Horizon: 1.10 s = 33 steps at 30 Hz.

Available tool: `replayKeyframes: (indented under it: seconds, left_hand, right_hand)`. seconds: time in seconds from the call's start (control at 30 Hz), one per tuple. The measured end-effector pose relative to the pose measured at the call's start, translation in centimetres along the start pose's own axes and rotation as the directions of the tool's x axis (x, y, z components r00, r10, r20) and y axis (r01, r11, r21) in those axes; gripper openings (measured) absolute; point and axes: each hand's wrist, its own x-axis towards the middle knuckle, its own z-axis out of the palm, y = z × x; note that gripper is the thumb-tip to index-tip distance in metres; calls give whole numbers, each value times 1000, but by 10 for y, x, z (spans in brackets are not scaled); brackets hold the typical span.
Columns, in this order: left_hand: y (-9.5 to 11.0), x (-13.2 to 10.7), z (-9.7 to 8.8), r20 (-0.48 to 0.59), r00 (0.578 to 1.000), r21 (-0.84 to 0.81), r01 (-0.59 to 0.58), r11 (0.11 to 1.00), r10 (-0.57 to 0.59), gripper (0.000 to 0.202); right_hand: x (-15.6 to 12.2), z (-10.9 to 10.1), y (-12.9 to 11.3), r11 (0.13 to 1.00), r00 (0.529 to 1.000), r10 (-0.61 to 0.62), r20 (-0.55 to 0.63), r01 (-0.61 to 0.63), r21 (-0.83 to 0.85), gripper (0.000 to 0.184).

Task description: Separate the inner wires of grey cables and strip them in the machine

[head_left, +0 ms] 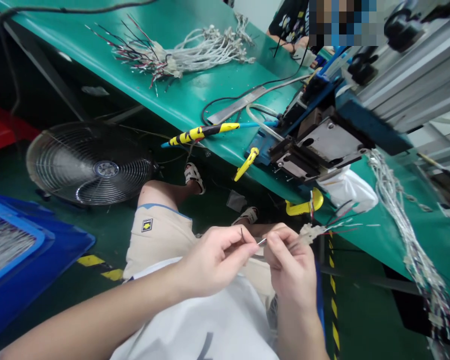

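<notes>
Over my lap, my left hand [215, 260] pinches a thin dark wire [242, 234] between thumb and fingertips. My right hand [290, 265] is closed on a small wire harness [315, 231] with a white connector and thin coloured leads that stick out to the right. Both hands meet fingertip to fingertip just below the front edge of the green bench [195, 90].
A blue and grey press machine [322, 140] stands on the bench with yellow clamps at its front edge. A bundle of white harnesses [195, 50] lies at the far end; more hang at the right [416, 250]. A floor fan [90, 165] and a blue bin [18, 250] stand left. Another person sits behind the machine.
</notes>
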Motion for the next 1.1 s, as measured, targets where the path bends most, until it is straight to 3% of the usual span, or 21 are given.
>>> replayKeyframes:
  seconds: [0.07,0.13,0.27,0.5,0.67,0.83,0.93,1.1]
  left_hand:
    - [-3,3,-5,27,993,85,-120,989,119,20]
    - [-7,6,-9,54,977,136,-214,967,208,19]
    - [-12,9,-10,60,966,133,-257,957,251,18]
    - [-12,9,-5,49,994,83,-103,991,99,24]
    - [-8,9,-2,100,995,-26,-16,1000,19,29]
    - [-7,8,2,103,994,-81,39,996,-30,30]
    - [-6,9,5,79,995,-111,65,992,-56,32]
    - [-1,15,12,8,989,-327,145,934,-151,31]
  right_hand:
    - [-2,-2,-6,988,992,88,95,-98,115,21]
    - [-2,-3,-10,982,983,99,152,-122,145,18]
    - [0,-4,-11,1000,999,11,33,-11,-8,17]
    - [7,-8,-10,996,992,82,96,-83,13,20]
    - [11,-10,-10,981,976,180,124,-188,50,22]
    - [14,-11,-13,976,970,203,137,-211,46,23]
    - [15,-10,-14,974,970,212,122,-219,53,22]
    - [16,-10,-14,979,983,183,25,-185,83,23]
